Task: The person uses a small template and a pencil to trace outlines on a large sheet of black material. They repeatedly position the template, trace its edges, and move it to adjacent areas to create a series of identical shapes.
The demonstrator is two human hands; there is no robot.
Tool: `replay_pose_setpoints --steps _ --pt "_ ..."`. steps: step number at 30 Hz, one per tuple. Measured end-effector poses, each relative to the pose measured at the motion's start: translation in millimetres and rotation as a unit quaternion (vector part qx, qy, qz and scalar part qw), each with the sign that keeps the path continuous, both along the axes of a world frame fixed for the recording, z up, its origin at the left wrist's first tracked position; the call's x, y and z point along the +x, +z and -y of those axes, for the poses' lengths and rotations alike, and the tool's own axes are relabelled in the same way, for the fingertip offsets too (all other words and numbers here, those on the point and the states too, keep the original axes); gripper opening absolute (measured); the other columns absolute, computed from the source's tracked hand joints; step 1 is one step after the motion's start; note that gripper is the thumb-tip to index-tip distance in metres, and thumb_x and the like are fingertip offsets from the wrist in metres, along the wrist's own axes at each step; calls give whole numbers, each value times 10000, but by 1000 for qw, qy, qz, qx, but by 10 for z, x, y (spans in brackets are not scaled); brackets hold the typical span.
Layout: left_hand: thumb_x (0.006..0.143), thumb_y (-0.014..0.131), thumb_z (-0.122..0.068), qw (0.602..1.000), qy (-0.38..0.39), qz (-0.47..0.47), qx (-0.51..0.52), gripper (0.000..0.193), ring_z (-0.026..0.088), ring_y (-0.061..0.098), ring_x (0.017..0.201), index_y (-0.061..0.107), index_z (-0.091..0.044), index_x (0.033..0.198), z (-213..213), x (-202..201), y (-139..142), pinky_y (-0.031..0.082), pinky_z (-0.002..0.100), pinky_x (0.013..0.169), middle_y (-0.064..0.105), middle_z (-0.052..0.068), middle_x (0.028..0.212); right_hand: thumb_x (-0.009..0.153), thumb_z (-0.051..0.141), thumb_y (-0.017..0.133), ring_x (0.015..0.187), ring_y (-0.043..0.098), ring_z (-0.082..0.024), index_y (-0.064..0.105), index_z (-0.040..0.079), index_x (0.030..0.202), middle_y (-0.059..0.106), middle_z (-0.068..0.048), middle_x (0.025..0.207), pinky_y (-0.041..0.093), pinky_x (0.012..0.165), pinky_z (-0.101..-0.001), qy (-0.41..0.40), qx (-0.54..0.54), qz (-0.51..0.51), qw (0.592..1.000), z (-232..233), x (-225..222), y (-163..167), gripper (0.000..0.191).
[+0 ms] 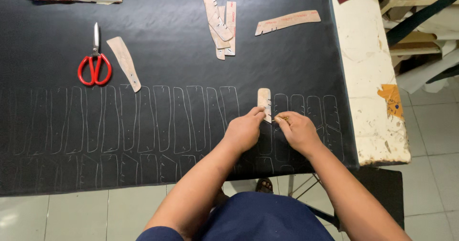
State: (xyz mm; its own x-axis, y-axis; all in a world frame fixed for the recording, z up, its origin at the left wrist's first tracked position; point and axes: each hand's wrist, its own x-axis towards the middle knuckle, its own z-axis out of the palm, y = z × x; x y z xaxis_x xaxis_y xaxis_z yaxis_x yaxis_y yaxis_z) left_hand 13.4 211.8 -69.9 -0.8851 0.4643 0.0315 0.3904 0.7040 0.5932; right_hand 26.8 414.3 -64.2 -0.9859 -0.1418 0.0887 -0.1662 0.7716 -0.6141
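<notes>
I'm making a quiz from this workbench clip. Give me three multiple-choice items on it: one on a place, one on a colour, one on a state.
1. Where are the scissors?
A. top left of the black sheet
B. on the floor
C. in the right hand

2. What colour are their handles?
A. blue
B. red
C. green

3. What is the left hand doing?
A. hanging free
B. pressing a small tan template on the sheet
C. holding paper

Answers: 1 A, they lie top left; 2 B, the loops are red; 3 B, its fingers touch the template beside the right hand.
</notes>
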Motion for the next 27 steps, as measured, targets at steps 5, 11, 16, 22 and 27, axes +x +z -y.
replay_pose_setpoints --steps 5,11,16,22,27 --pt "842 534 19 998 27 -3 58 522 352 687 1032 559 -143 1337 83 -10 -57 553 459 797 631 20 1357 967 244 639 909 738 -289 757 60 1046 757 -99 1045 566 793 -365 -1 -15 -1 1000 -1 126 5 233" --pt "865 517 2 996 47 59 36 567 387 673 1022 485 -166 1406 97 -60 -90 533 497 827 607 53 1392 968 224 631 908 743 -276 759 66 1061 760 -94 1043 571 796 -354 4 -48 0 999 144 90 6 223" --pt "864 519 -9 997 45 36 44 566 376 677 1045 491 -177 1404 113 -57 -125 539 494 826 613 48 1395 965 203 631 912 749 -260 751 56 1088 761 -100 1062 573 806 -340 5 -98 5 995 303 6 -45 226" --pt "873 507 -31 999 25 32 3 533 302 700 1027 575 -223 1365 106 -49 -89 563 441 823 560 -65 1467 991 216 641 963 741 -263 757 51 1097 759 -123 1074 558 852 -349 -89 -87 -27 992 180 -87 15 228" --pt "874 512 -53 999 14 31 -19 512 265 698 1048 611 -214 1350 88 -47 -54 564 429 832 517 -94 1494 989 219 629 975 735 -265 750 66 1138 752 -123 1101 556 846 -356 -78 -93 -35 992 116 -266 33 245"
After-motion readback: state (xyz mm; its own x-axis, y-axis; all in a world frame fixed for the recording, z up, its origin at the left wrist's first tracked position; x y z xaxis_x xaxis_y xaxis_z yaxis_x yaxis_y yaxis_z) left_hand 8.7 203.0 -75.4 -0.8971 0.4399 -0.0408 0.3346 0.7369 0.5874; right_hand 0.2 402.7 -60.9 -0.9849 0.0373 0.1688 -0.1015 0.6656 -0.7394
